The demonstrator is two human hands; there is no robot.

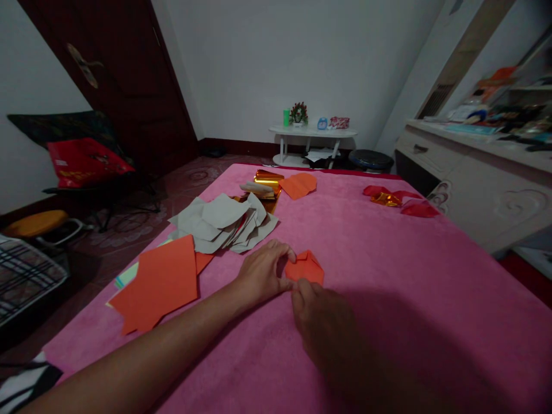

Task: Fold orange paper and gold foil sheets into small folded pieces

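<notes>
A small folded orange paper [307, 268] lies on the pink cloth [371, 356] in front of me. My left hand [266, 269] curves round its left side, with thumb and forefinger at its edge. At the paper's lower edge is my right hand [321, 310], fingers bent together, close to the left thumb. Left of my hands are larger orange sheets [166, 279] in a stack. Behind them sits a heap of grey paper pieces [219, 221].
Gold foil [268, 179] and an orange cut piece [299, 185] lie at the far edge. Red and gold scraps [386, 199] are at the far right. A white side table [313, 131] stands by the wall, a cabinet [474, 167] at right, a chair [64, 129] at left.
</notes>
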